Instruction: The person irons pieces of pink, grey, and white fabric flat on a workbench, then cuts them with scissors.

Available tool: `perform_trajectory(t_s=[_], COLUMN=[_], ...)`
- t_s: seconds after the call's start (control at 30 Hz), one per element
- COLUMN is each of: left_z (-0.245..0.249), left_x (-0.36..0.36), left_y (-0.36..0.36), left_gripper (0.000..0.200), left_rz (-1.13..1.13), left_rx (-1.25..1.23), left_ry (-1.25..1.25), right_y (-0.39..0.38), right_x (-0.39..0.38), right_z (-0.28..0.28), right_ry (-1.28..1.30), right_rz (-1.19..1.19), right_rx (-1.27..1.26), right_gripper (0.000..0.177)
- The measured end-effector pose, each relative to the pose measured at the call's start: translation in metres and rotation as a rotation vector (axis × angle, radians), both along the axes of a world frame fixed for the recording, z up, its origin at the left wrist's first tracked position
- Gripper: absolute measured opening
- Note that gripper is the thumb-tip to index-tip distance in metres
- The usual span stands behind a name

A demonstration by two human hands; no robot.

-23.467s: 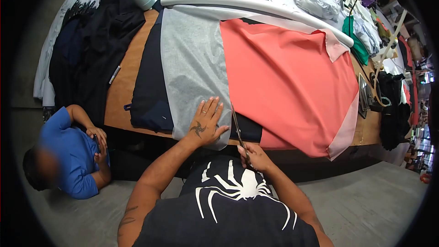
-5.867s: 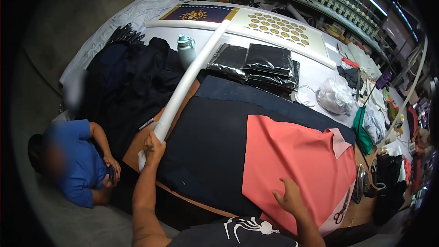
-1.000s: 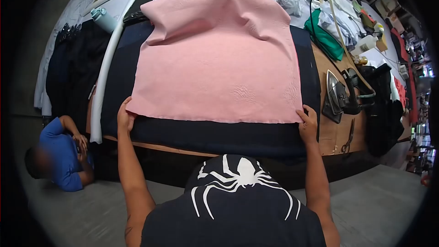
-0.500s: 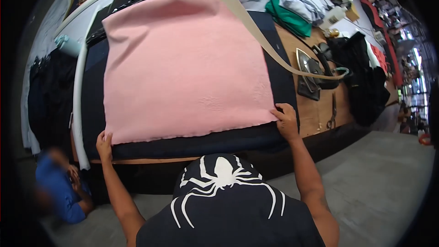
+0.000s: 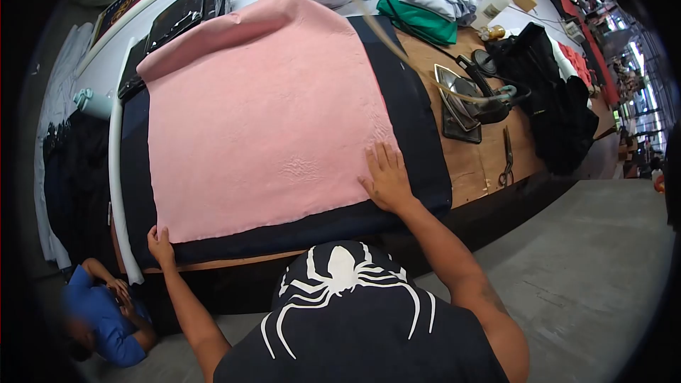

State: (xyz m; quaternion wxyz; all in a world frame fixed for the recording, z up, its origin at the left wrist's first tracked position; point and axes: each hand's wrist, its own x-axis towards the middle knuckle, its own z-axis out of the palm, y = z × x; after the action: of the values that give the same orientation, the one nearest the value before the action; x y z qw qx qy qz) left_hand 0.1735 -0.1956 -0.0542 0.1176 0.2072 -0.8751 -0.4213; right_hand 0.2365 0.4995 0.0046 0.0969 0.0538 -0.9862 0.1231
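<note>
A large pink sheet of fabric (image 5: 262, 106) lies over a dark navy pad (image 5: 415, 113) on the table, its far edge raised in a curl. Small wrinkled patches show near its middle and right edge. At the near left corner, my left hand (image 5: 162, 247) pinches the fabric between thumb and fingers. My right hand (image 5: 386, 179) rests flat on the near right part of the sheet, fingers spread.
An iron (image 5: 461, 99) stands on a dark rest at the right, its hose crossing above the fabric. Scissors (image 5: 506, 159) and black cloth (image 5: 550, 99) are beyond it. Green cloth (image 5: 418, 18) lies behind. A person in blue (image 5: 113, 319) is at lower left.
My right hand has let go of the near right corner and now presses flat on the fabric. The camera view has shifted slightly; the left hand still holds its corner.
</note>
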Motion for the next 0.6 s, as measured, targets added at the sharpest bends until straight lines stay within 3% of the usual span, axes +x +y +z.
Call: perform_trajectory(t_s=[0.1,0.17,0.2,0.23,0.27,0.3,0.33,0.4,0.47,0.5,0.6], left_z=[0.000,0.038,0.053,0.063,0.041,0.020,0.050,0.058,0.054,0.052,0.045], left_x=[-0.005,0.003,0.002,-0.001,-0.006,-0.011,-0.008,-0.003,0.002,0.006,0.006], left_y=[0.011,0.070,0.099,0.120,0.133,0.146,0.213,0.298,0.344,0.359,0.362], left_gripper=[0.045,0.050,0.051,0.052,0.054,0.056,0.057,0.063,0.067,0.071,0.078], left_rz=[0.041,0.206,0.153,0.097,-0.068,-0.233,-0.341,-0.604,-0.715,-0.708,-0.701], left_rx=[-0.144,-0.727,-0.762,-0.800,-0.773,-0.742,-0.577,-0.616,-0.650,-0.712,-0.730], left_ry=[-0.014,-0.110,-0.070,-0.037,0.029,0.091,0.035,0.109,0.148,0.045,-0.092], right_y=[0.017,0.040,0.059,0.084,0.109,0.144,0.174,0.225,0.264,0.277,0.275], right_x=[0.012,0.007,-0.005,-0.029,-0.044,-0.063,-0.079,-0.094,-0.105,-0.108,-0.119], right_z=[0.000,0.027,0.048,0.070,0.083,0.095,0.102,0.090,0.083,0.083,0.106], right_ry=[-0.046,-0.138,-0.226,-0.113,0.135,0.076,0.166,0.592,0.107,0.071,-0.198], right_rz=[0.061,0.036,0.018,-0.026,-0.087,-0.186,-0.347,-0.489,-0.574,-0.436,-0.457], right_rx=[0.056,0.074,0.099,-0.065,-0.068,0.030,0.083,0.602,0.355,0.322,0.183], right_gripper=[0.061,0.057,0.053,0.041,0.034,0.033,0.036,0.039,0.040,0.040,0.040])
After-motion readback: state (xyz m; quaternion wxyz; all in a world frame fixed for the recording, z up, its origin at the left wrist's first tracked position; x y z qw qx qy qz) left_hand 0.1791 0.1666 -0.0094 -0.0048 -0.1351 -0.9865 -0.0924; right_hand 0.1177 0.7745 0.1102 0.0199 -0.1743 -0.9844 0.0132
